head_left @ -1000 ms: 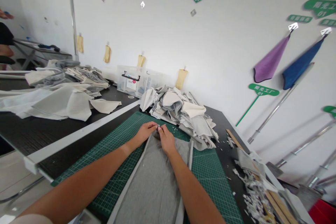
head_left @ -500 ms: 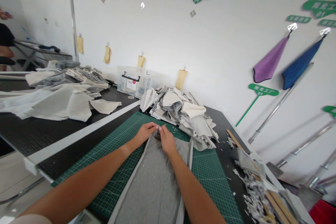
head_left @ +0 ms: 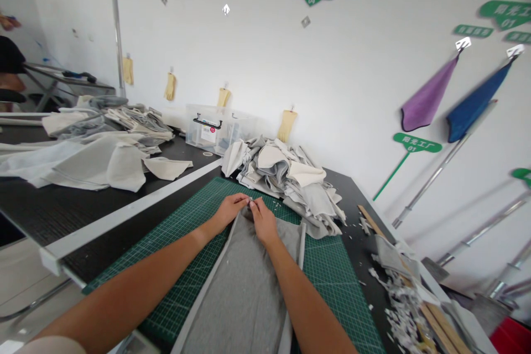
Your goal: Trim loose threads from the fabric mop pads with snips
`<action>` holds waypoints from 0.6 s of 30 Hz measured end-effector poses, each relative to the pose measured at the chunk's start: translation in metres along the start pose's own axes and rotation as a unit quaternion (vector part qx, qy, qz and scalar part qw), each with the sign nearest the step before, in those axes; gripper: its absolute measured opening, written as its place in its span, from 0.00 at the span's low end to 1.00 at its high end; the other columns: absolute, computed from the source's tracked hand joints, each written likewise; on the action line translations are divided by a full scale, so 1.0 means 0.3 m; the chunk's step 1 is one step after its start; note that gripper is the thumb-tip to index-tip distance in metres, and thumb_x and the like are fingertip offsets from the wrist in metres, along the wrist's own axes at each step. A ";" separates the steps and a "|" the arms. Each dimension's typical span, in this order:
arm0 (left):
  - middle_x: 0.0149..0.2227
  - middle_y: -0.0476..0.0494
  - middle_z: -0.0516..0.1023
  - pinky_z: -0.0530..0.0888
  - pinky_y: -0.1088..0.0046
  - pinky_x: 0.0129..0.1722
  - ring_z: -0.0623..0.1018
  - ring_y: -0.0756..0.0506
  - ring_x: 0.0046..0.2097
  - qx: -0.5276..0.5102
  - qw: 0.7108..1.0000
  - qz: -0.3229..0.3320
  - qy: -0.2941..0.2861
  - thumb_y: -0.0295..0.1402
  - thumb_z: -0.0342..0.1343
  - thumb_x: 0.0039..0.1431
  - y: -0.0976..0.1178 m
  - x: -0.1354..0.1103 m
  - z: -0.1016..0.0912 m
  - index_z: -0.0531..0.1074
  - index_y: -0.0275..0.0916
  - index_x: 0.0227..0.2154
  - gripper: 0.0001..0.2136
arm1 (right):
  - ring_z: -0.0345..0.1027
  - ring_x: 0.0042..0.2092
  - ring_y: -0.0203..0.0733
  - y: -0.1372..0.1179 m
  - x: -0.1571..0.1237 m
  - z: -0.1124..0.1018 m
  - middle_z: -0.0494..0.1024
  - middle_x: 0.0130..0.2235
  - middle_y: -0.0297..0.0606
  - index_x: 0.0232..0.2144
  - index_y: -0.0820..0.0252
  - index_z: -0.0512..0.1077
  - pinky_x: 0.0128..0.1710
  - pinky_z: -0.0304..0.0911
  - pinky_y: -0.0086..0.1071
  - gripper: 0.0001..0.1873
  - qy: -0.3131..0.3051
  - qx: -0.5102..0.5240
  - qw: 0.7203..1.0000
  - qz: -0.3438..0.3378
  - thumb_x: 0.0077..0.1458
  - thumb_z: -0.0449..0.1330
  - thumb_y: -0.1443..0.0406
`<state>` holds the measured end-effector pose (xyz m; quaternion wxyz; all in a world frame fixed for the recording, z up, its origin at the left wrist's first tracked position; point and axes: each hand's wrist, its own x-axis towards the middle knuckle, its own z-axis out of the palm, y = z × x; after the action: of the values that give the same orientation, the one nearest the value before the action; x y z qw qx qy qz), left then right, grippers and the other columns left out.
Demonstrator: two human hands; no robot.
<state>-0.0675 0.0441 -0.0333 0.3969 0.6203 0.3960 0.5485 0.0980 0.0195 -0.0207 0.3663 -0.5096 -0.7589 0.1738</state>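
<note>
A long grey cloth piece (head_left: 244,282) with pale edging down its sides lies over the green cutting mat (head_left: 336,276). My left hand (head_left: 229,211) pinches its far left corner. Right beside it, my right hand (head_left: 263,220) grips the same corner, the fingertips of both hands nearly touching. A small light bit shows between the fingertips, too small to make out. Just beyond my hands, a heap of grey and cream cloth pieces (head_left: 290,171) rests on the mat's far edge.
A clear plastic bin (head_left: 207,135) stands at the back. More cloth (head_left: 103,160) is piled on the left, past a white strip (head_left: 136,207). White scraps (head_left: 400,310) and wooden sticks (head_left: 446,326) lie along the right edge. Part of a person (head_left: 10,61) shows at far left.
My hands stay at the cloth's corner with only a slight shift of the fingertips. The view has moved very slightly.
</note>
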 end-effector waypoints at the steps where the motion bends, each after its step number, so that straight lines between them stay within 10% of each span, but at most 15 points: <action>1: 0.38 0.43 0.82 0.73 0.70 0.45 0.79 0.43 0.42 0.001 1.000 -0.002 0.000 0.41 0.56 0.58 0.001 0.000 0.000 0.79 0.36 0.37 0.14 | 0.70 0.34 0.39 0.000 0.000 0.000 0.74 0.32 0.30 0.38 0.52 0.64 0.33 0.52 0.27 0.19 -0.001 -0.005 1.000 -0.002 0.69 0.42 0.49; 18: 0.38 0.42 0.82 0.73 0.70 0.43 0.78 0.43 0.40 0.010 1.000 -0.009 0.000 0.44 0.56 0.58 0.020 -0.012 0.005 0.79 0.35 0.38 0.17 | 0.66 0.34 0.40 -0.018 -0.001 -0.001 0.72 0.31 0.33 0.32 0.54 0.66 0.35 0.57 0.30 0.21 0.055 0.065 0.996 0.001 0.68 0.42 0.51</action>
<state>-0.0660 0.0387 -0.0293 0.3958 0.6203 0.4074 0.5410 0.0947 0.0170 -0.0171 0.4402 -0.4938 -0.7241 0.1949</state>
